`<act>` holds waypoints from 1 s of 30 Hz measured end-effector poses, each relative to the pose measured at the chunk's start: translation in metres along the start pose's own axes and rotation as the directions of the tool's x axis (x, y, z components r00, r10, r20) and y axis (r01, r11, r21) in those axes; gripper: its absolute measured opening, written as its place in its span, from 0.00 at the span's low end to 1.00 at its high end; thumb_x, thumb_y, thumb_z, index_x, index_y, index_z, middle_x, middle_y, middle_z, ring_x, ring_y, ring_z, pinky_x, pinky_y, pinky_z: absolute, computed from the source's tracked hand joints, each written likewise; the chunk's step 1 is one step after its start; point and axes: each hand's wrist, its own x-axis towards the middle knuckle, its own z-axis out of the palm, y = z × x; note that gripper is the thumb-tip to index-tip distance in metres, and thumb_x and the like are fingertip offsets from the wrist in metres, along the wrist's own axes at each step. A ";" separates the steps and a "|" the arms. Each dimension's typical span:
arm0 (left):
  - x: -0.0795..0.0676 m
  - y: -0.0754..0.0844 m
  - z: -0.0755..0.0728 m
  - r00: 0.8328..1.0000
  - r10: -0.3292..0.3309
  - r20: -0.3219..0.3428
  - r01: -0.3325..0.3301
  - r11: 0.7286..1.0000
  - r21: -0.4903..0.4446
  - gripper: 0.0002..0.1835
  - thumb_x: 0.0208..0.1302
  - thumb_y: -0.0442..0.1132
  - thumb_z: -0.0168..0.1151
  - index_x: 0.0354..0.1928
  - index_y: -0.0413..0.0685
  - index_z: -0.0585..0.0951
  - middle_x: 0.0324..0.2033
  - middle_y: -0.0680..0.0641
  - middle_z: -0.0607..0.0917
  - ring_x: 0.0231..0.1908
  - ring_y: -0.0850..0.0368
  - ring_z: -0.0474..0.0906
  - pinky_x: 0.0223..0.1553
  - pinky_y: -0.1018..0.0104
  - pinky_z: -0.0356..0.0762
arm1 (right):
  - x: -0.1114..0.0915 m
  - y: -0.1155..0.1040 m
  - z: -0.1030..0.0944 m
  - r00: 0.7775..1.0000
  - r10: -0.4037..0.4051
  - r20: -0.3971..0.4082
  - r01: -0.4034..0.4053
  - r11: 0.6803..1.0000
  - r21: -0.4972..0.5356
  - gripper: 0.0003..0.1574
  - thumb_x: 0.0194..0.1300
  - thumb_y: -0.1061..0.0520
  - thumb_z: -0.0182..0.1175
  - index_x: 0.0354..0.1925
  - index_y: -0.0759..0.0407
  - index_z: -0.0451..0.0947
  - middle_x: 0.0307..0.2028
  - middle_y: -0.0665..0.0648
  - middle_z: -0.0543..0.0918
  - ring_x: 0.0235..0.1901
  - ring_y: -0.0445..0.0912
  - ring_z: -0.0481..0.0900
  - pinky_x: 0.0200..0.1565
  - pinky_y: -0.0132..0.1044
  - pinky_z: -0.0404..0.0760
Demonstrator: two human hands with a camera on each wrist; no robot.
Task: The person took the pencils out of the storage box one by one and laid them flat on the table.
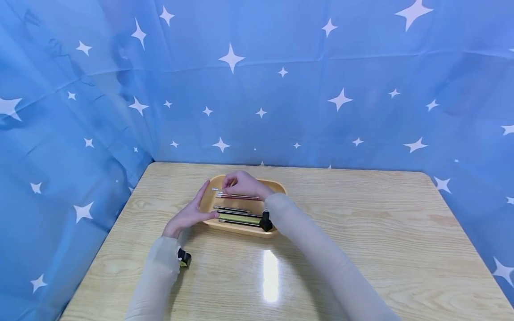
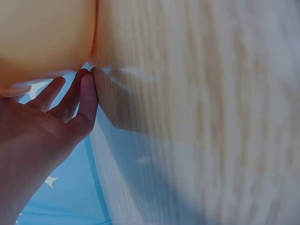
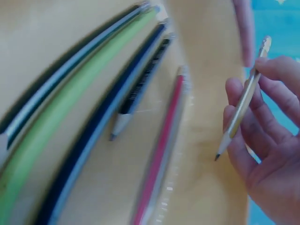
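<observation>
My right hand (image 1: 241, 183) pinches a short gold-coloured pencil (image 3: 243, 105) between thumb and fingers, its dark point angled down. It is over the back part of a peach-coloured tray (image 1: 277, 183). Spread along the tray's left side, my left hand (image 1: 192, 213) has its thumb over the rim and its fingers fairly straight against the outside. In the tray lie a red pencil (image 3: 159, 150), a short black pencil (image 3: 140, 84), a long dark blue pencil (image 3: 101, 126), a thick light green stick (image 3: 70, 108) and a dark green pencil (image 3: 70, 63).
The tray stands on a light wood-grain table (image 1: 361, 232). A blue curtain with white stars (image 1: 281, 111) hangs behind and on both sides. Near the front half of the tray is the black wrist camera (image 1: 266, 221) on the right arm.
</observation>
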 end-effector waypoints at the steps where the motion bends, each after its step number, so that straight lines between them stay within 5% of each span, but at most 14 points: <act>1: 0.000 0.000 0.000 1.000 0.002 0.000 -0.002 1.000 0.000 0.62 0.55 0.43 0.73 0.77 0.59 0.34 0.74 0.38 0.38 0.70 0.35 0.42 0.64 0.34 0.42 | -0.001 -0.003 -0.002 1.000 -0.009 -0.003 0.009 1.000 -0.001 0.02 0.63 0.65 0.62 0.36 0.63 0.82 0.33 0.52 0.83 0.35 0.43 0.79 0.40 0.33 0.77; 11: -0.002 0.003 0.002 1.000 -0.005 -0.020 0.005 1.000 0.013 0.62 0.55 0.45 0.73 0.77 0.59 0.35 0.74 0.39 0.37 0.71 0.37 0.39 0.65 0.36 0.40 | -0.020 -0.025 -0.019 0.999 -0.044 -0.002 0.044 0.999 -0.013 0.03 0.65 0.63 0.62 0.36 0.62 0.82 0.35 0.52 0.82 0.37 0.45 0.80 0.41 0.35 0.78; 20: -0.005 0.001 0.004 0.999 -0.005 -0.040 0.006 1.000 0.017 0.62 0.55 0.47 0.73 0.77 0.61 0.35 0.75 0.40 0.39 0.71 0.37 0.38 0.65 0.36 0.39 | -0.042 -0.024 -0.040 0.999 -0.040 -0.002 0.040 0.998 -0.051 0.08 0.66 0.63 0.61 0.40 0.69 0.81 0.36 0.57 0.83 0.37 0.44 0.80 0.42 0.35 0.78; 25: -0.005 0.000 0.004 0.999 -0.008 -0.046 0.009 1.000 0.022 0.62 0.54 0.48 0.73 0.77 0.61 0.35 0.75 0.41 0.38 0.71 0.37 0.37 0.65 0.36 0.39 | -0.062 -0.018 -0.055 0.998 -0.033 -0.056 0.029 0.997 -0.067 0.07 0.64 0.66 0.61 0.40 0.70 0.81 0.37 0.64 0.83 0.37 0.46 0.81 0.43 0.37 0.79; 30: -0.005 0.001 0.004 0.999 -0.006 -0.045 0.008 0.999 0.039 0.62 0.55 0.47 0.73 0.77 0.60 0.35 0.75 0.40 0.39 0.71 0.34 0.38 0.64 0.34 0.40 | -0.085 -0.010 -0.074 0.987 0.020 -0.161 -0.034 0.996 -0.086 0.07 0.63 0.66 0.61 0.41 0.66 0.82 0.36 0.59 0.84 0.37 0.47 0.81 0.41 0.39 0.79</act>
